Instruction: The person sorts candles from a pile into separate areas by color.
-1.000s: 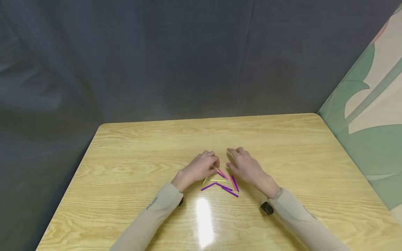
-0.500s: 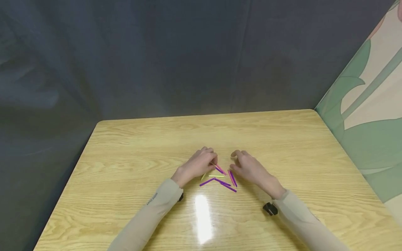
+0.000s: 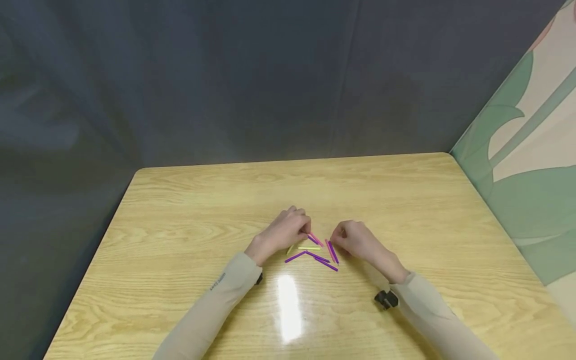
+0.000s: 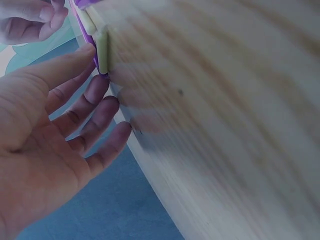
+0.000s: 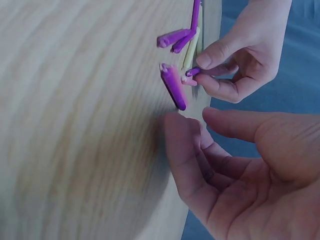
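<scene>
Slim candle-like sticks lie in a zigzag star-like outline on the wooden table. My left hand (image 3: pixel 285 230) pinches the far ends of a pink stick (image 3: pixel 316 239) and a purple stick (image 5: pixel 192 72) lying side by side. Below its palm a yellow stick (image 3: pixel 290 249) slants. My right hand (image 3: pixel 357 239) bends its fingers at the far end of another purple stick (image 3: pixel 333 251), which lies against a pink stick (image 3: pixel 330 251). In the right wrist view its index fingertip is right at that purple end, thumb apart, nothing gripped.
Another yellow stick (image 3: pixel 309 248) lies across the middle. Nearer me, a purple stick (image 3: pixel 295 257) slants left and two more run to the right, including the nearest purple stick (image 3: pixel 326 264). A dark curtain (image 3: pixel 243 85) hangs behind the table (image 3: pixel 180 200); patterned fabric (image 3: pixel 531 200) is at right.
My right hand's thumb and index have drawn closer together and come down toward the purple stick's far end. My left hand keeps its pinch. The head view has shifted slightly.
</scene>
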The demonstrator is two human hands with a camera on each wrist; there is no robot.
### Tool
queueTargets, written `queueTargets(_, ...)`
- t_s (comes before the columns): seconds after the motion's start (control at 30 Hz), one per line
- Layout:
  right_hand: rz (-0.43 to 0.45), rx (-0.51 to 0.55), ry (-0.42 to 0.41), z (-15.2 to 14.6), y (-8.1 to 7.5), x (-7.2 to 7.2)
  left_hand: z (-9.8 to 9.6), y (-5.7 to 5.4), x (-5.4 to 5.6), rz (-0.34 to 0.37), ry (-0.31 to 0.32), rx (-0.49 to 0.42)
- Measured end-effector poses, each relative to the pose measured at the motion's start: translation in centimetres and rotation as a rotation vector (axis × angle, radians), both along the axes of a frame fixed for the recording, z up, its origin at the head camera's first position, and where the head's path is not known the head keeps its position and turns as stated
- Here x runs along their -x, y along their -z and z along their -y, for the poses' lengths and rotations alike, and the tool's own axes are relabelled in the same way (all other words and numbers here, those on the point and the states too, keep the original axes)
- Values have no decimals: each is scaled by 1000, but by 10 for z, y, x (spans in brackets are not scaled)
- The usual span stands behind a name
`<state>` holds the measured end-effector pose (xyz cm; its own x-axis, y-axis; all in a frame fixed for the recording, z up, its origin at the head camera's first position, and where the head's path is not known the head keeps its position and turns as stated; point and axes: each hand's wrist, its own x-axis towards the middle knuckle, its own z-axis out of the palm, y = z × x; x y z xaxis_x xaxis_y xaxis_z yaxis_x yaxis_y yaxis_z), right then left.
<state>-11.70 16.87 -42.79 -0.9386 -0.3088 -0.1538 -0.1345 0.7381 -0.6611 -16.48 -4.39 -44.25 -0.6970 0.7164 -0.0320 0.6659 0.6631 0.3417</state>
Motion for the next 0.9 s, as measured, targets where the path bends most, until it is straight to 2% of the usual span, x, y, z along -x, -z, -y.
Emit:
queueTargets(0.07, -10, -2, 4, 1, 0, 0, 0, -1, 1, 6, 2, -7)
queueTargets(0.2, 26, 10, 17, 3, 1, -1, 0, -4, 1, 14, 4, -11)
queueTargets(0.33, 46, 5, 25, 5, 3, -3, -1, -5, 1, 11, 37, -13)
queueTargets(0.5, 48, -13, 42, 5, 5, -5, -5, -6, 2, 55, 58, -30)
queueTargets(0.67, 52, -22, 40, 5, 4, -4, -7, -9, 2, 128, 34, -33)
queueTargets(0.9, 44, -34, 29, 3, 4, -4, -6, -12, 1, 240, -39, -55)
